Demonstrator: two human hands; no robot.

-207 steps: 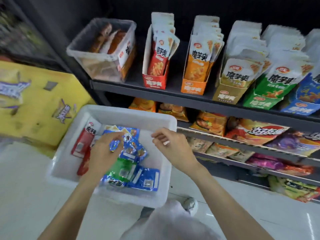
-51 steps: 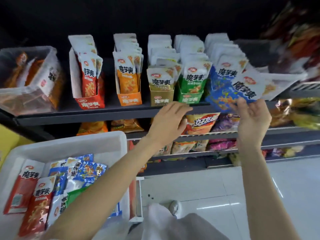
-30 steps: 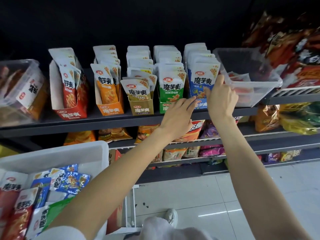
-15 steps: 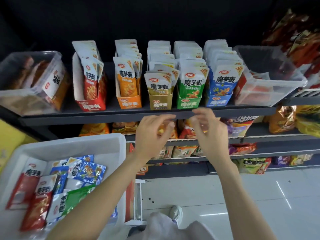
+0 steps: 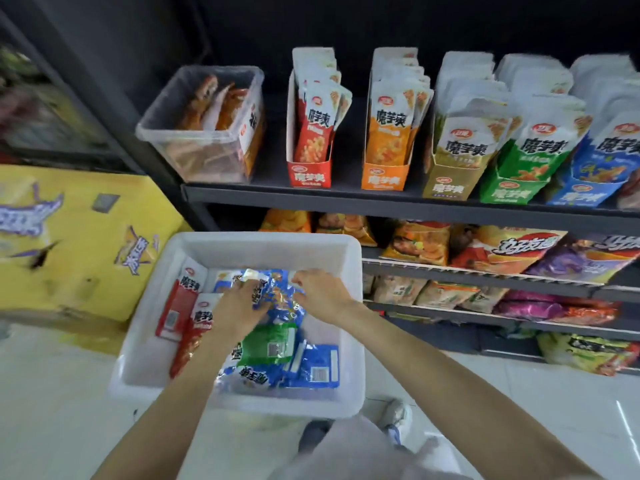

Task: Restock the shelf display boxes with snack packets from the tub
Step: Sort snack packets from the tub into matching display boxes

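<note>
Both hands are down in the white tub (image 5: 349, 271): the left hand (image 5: 239, 306) grips blue packets (image 5: 277, 292), the right hand (image 5: 320, 294) curls onto the same heap. Picking step; next, they likely go to the blue display box (image 5: 585, 192), far right.

The person's left hand (image 5: 239, 306) and right hand (image 5: 323, 294) were bare, and both forearms were uncovered, with no sleeves showing. Pale grey-white fabric clothing (image 5: 349, 452) covered the lower body. A grey-white sneaker with a blue accent (image 5: 396, 420) was worn on one foot.
</note>
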